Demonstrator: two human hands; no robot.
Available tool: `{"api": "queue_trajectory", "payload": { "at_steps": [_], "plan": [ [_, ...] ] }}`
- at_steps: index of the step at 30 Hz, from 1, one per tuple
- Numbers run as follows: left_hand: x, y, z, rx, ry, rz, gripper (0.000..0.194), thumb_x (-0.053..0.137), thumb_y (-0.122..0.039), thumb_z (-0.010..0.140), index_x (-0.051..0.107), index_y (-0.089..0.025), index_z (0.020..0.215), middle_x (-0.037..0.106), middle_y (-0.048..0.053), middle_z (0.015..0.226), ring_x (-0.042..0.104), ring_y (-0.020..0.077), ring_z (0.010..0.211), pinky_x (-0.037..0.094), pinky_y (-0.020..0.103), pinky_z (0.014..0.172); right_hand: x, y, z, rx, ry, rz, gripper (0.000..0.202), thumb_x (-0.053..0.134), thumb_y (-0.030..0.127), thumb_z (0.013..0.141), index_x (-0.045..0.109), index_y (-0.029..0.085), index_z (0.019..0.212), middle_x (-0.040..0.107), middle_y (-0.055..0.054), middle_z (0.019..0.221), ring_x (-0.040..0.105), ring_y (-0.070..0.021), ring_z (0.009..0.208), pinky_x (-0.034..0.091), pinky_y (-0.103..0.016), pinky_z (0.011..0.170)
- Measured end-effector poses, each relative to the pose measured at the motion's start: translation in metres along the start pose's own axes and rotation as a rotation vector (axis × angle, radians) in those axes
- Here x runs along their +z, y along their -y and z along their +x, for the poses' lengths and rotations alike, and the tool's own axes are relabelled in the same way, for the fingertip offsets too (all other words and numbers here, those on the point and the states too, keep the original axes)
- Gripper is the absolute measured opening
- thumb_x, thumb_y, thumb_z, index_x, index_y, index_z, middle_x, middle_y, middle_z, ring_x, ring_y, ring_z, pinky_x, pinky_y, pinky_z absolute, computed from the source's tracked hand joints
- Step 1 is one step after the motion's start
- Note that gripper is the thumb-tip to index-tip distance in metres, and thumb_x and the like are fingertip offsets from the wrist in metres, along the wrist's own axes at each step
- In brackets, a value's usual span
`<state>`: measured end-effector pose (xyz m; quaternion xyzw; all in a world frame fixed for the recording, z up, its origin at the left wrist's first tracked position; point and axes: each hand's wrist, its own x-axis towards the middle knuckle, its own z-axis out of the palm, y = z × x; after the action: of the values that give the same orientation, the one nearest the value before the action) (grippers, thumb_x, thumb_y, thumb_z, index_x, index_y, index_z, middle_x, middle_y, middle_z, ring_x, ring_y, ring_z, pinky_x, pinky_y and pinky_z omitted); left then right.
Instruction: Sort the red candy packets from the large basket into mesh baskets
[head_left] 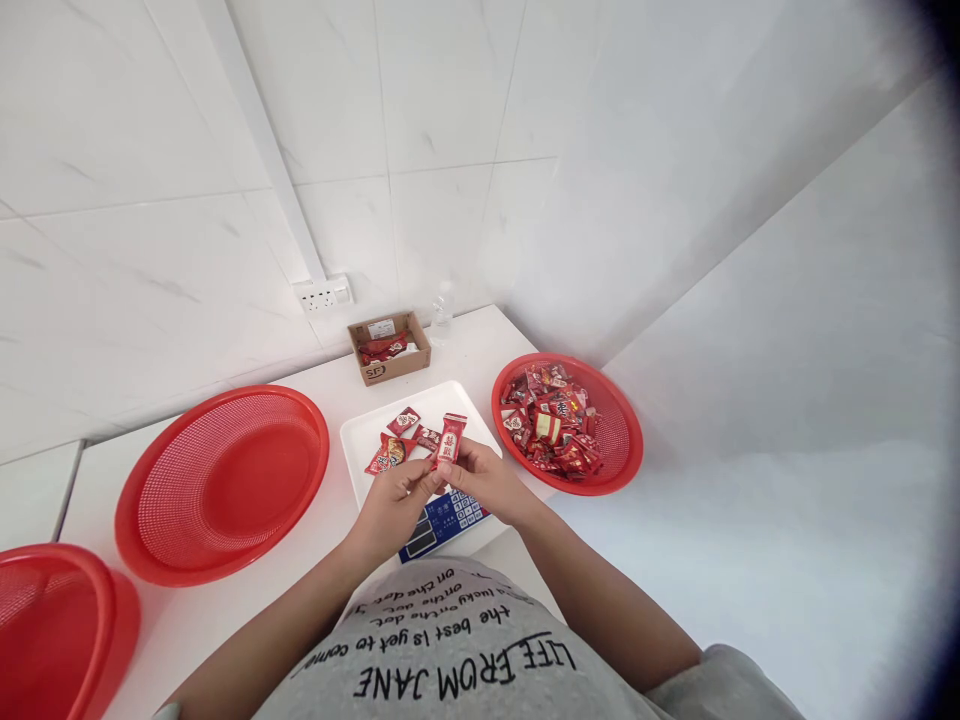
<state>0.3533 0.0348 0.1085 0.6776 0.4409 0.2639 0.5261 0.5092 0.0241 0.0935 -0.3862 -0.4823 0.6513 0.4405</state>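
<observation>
Both hands meet over the front of a white weighing scale (pixel 360 430) with a blue keypad panel. A red wrapped packet (pixel 451 440) with pale lettering stands up between their fingertips. My left hand (pixel 399 500) has its thumb and fingers closed at the packet's lower left. On the right side, my right hand (pixel 484 478) pinches the same packet, thumb in front. Several red snack packets (pixel 391 453) lie on the scale's tray just behind and left of the hands. Part of the keypad is hidden below the hands.
A red basket (pixel 626 440) full of red packets stands at the right. Two red baskets, one nearer the middle (pixel 225 490) and one at the lower left (pixel 52 630), show no contents. Behind the scale are a cardboard box (pixel 397 368) with packets and a clear bottle (pixel 443 303).
</observation>
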Motion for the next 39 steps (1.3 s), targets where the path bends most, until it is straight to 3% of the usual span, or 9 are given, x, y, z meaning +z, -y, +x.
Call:
{"api": "queue_trajectory", "payload": {
  "at_steps": [27,32,35,39],
  "plan": [
    [0.0,-0.004,0.0,-0.011,0.01,0.042,0.033,0.045,-0.042,0.083,0.062,-0.017,0.07,0.063,0.001,0.068,0.056,0.0161,0.068,0.042,0.026,0.062,-0.002,0.0,0.0,0.059,-0.008,0.005,0.036,0.063,0.047,0.072,0.056,0.016,0.088,0.055,-0.001,0.076,0.051,-0.0122,0.069,0.043,-0.028,0.068],
    [0.0,-0.001,-0.001,-0.015,0.017,-0.002,0.033,0.046,-0.043,0.083,0.06,-0.017,0.07,0.062,0.002,0.068,0.056,0.0158,0.068,0.042,0.026,0.062,0.0,0.003,-0.002,0.087,-0.071,-0.027,0.04,0.051,0.055,0.079,0.056,0.016,0.088,0.053,0.0,0.072,0.046,-0.0092,0.059,0.037,-0.022,0.054],
    [-0.001,-0.001,0.001,0.003,-0.039,-0.029,0.037,0.042,-0.046,0.085,0.057,-0.017,0.069,0.06,0.001,0.067,0.055,0.0155,0.068,0.043,0.027,0.065,0.002,0.006,-0.003,0.107,-0.126,-0.076,0.045,0.047,0.059,0.079,0.057,0.016,0.088,0.052,0.001,0.068,0.043,-0.0084,0.055,0.033,-0.021,0.049],
    [0.0,-0.002,0.011,0.004,-0.121,-0.108,0.038,0.038,-0.05,0.086,0.048,-0.019,0.067,0.051,-0.002,0.063,0.049,0.0124,0.062,0.041,0.025,0.06,0.004,0.004,-0.003,0.143,-0.095,-0.118,0.049,0.042,0.061,0.081,0.059,0.017,0.087,0.056,-0.002,0.071,0.046,-0.0095,0.058,0.037,-0.022,0.052]
  ]
}}
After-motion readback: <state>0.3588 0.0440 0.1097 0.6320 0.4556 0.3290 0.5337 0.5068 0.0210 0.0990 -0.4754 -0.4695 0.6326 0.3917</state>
